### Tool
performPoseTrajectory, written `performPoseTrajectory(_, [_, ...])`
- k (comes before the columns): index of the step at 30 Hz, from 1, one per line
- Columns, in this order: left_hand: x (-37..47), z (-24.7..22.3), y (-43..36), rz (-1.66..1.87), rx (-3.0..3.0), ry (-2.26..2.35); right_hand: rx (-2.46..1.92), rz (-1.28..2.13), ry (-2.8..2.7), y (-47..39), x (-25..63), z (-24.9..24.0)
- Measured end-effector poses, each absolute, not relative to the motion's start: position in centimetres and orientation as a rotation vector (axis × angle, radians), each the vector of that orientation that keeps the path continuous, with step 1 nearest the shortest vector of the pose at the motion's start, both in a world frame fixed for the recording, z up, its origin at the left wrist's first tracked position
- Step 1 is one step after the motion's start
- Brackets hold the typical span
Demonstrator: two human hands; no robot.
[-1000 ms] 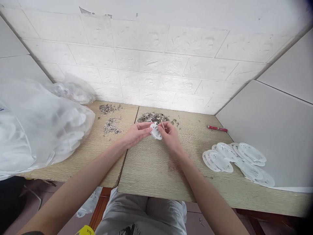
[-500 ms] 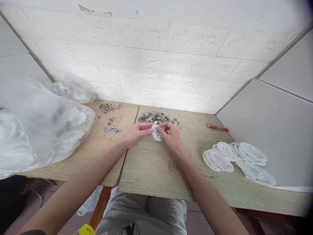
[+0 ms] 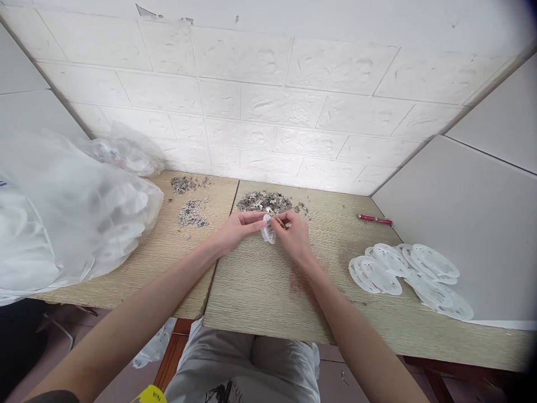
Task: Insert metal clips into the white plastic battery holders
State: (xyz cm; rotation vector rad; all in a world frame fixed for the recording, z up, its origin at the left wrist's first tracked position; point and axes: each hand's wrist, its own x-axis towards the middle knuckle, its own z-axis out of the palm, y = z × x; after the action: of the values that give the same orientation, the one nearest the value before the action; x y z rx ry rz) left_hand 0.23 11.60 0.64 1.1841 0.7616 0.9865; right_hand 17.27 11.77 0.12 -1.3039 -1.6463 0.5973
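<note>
A small white plastic piece (image 3: 268, 233) is held up between my two hands, over the middle of the table. My left hand (image 3: 239, 229) grips its left edge with thumb and fingers. My right hand (image 3: 294, 235) is closed at its right side, with a thin brownish stick-like tool (image 3: 277, 218) between the fingers, its tip pointing at the top of the piece. Just behind the hands lies a heap of small metal parts (image 3: 262, 200). What lies under the right fingertips is hidden.
Two smaller piles of metal bits (image 3: 193, 214) lie on the left board of the table (image 3: 251, 296). A large translucent bag (image 3: 84, 212) fills the left side. White oval plastic plates (image 3: 380, 275) lie stacked at the right, below a red tool (image 3: 375, 219).
The white piece has turned slightly between my fingers and looks narrower. The tool has shifted a little up and left. Both hands stay in nearly the same place.
</note>
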Motion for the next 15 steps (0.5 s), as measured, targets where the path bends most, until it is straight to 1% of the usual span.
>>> performPoseTrajectory(11, [0.40,0.59,11.54,1.041,1.004,0.745,-1.144,0.689,-1.636,11.62,17.39,0.56])
performPoseTrajectory(15, [0.34,0.70,11.56,1.045,0.997,0.720,-1.141,0.830,-1.565,11.82,17.46,0.42])
